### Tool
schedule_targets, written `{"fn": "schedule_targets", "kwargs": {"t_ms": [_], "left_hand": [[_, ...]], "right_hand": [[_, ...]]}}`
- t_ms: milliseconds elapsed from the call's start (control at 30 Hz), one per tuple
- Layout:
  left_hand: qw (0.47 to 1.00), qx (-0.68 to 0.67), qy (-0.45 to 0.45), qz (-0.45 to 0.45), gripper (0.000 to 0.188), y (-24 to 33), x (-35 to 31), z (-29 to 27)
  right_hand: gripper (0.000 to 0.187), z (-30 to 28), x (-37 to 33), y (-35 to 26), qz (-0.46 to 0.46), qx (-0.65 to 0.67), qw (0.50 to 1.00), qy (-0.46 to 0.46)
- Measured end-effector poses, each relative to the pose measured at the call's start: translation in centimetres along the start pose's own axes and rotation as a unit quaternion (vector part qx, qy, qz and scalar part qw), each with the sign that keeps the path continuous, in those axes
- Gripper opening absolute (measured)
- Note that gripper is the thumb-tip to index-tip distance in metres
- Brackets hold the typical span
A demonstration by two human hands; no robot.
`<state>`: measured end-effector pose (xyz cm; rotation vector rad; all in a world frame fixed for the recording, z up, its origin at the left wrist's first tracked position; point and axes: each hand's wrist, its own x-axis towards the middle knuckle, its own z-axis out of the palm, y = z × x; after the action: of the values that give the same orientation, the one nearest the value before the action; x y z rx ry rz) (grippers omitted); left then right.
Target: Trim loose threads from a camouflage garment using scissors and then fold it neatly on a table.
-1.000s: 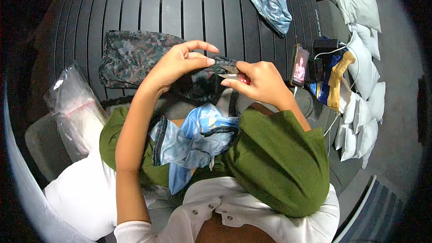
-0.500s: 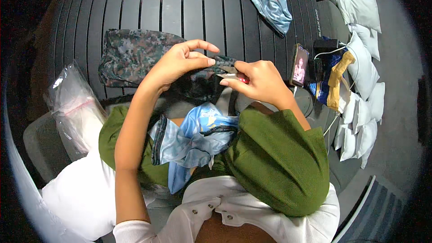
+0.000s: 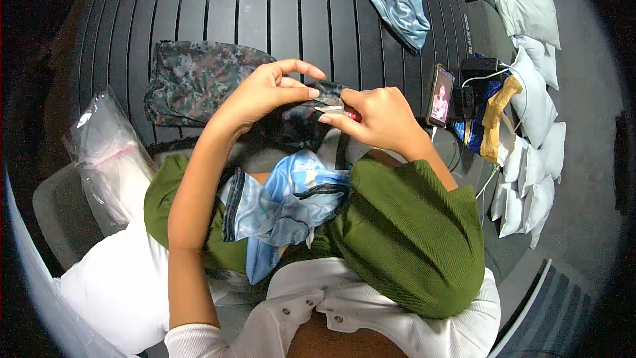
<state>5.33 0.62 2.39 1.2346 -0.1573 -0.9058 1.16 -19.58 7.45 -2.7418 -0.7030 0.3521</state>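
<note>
A camouflage fabric piece (image 3: 202,83) lies across the near edge of the slatted table, its right end raised between my hands. My left hand (image 3: 262,96) pinches that end between thumb and fingertips, with the index finger stretched out above. In my right hand (image 3: 384,119) is a small cutter (image 3: 329,110) with a silver blade and a red part, pressed between thumb and fingers. Its blade points left, against the camouflage fabric close to my left thumb. Most of its handle is hidden by my fingers. A light blue satiny garment (image 3: 285,189) with dark bands rests on my lap.
Another light blue satiny garment (image 3: 404,3) lies at the table's far right. A phone (image 3: 440,96) with a cable stands at its right edge, beside a blue and yellow bag (image 3: 497,116). White pillow-like packets (image 3: 530,96) line the right side. A clear plastic bag (image 3: 112,156) sits left.
My right hand and the cutter have shifted slightly left and up, closer to my left thumb. My left hand stays almost in place, pinching the fabric.
</note>
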Motion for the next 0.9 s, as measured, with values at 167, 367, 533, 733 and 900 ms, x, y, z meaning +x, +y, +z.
{"fn": "schedule_targets", "kwargs": {"t_ms": [167,367,533,733,900], "left_hand": [[1.000,0.015,0.011,-0.005,0.030,0.04,0.01,0.07],[1.000,0.002,0.005,-0.018,0.031,-0.21,0.08,-0.18],[0.999,-0.020,0.008,-0.024,0.032,-0.12,0.19,0.22],[1.000,0.013,-0.015,-0.016,0.022,0.00,0.05,-0.06],[0.999,0.042,-0.019,0.012,0.021,0.01,0.09,0.44]], "right_hand": [[0.044,0.16,0.11,-0.11,0.001,-0.017,1.000,-0.004],[0.045,0.12,0.27,-0.30,0.006,-0.013,1.000,-0.011],[0.045,0.03,0.17,-0.16,0.014,0.001,1.000,-0.012],[0.045,0.30,-0.12,0.33,0.015,0.024,1.000,-0.006],[0.044,0.24,-0.05,0.39,0.004,0.010,1.000,0.000]]}}
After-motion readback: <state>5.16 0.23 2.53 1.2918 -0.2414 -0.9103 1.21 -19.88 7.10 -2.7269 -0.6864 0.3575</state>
